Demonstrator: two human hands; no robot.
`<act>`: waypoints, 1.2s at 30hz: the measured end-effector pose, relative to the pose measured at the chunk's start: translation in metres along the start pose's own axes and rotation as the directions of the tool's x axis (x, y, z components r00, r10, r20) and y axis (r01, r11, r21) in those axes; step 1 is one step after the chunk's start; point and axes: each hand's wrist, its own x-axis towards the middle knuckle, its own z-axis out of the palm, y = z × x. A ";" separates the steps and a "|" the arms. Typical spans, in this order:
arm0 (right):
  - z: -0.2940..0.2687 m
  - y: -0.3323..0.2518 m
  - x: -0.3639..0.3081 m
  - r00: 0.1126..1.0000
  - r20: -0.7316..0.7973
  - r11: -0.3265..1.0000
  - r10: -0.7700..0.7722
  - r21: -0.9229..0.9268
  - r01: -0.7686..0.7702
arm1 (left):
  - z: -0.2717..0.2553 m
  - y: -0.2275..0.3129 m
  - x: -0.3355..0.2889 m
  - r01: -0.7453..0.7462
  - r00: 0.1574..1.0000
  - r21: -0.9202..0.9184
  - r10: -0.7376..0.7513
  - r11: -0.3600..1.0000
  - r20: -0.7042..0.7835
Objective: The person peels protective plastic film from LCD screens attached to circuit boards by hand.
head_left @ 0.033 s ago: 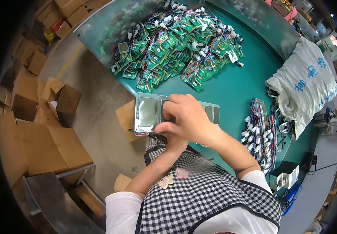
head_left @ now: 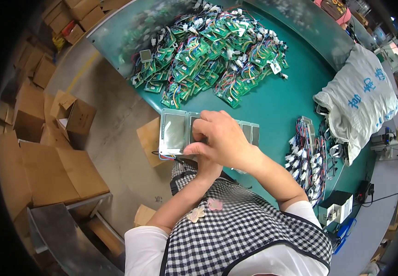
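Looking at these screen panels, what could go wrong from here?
The left end of the row of screen panels appears to jut past the edge of the green table, so it might fall if let slip. The right hand is bent over the screens, so bare fingers could smudge them. Loose wires at the row's left end might snag.

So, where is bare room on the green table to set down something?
The green table is bare between the piled green circuit boards and the white bulging sack, and between the grey rectangular screens and the white-plugged cable bundle. The far left is crowded with boards.
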 end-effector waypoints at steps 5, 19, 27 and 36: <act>0.000 0.005 0.000 1.000 0.017 0.995 0.005 0.098 -0.006 | 0.001 0.002 -0.002 0.103 0.994 -0.146 -0.098 0.984 0.040; -0.016 0.016 0.003 0.993 0.110 0.990 -0.046 0.137 0.030 | -0.002 0.011 -0.003 0.069 0.997 -0.222 -0.074 0.973 -0.015; -0.021 0.030 0.004 0.993 -0.101 0.994 -0.058 0.081 0.066 | -0.009 0.038 -0.001 0.169 0.974 0.143 -0.187 0.975 0.126; -0.044 0.042 0.012 0.984 0.153 0.808 0.091 0.566 -0.163 | -0.009 0.057 -0.005 0.138 0.990 -0.408 -0.114 0.902 0.083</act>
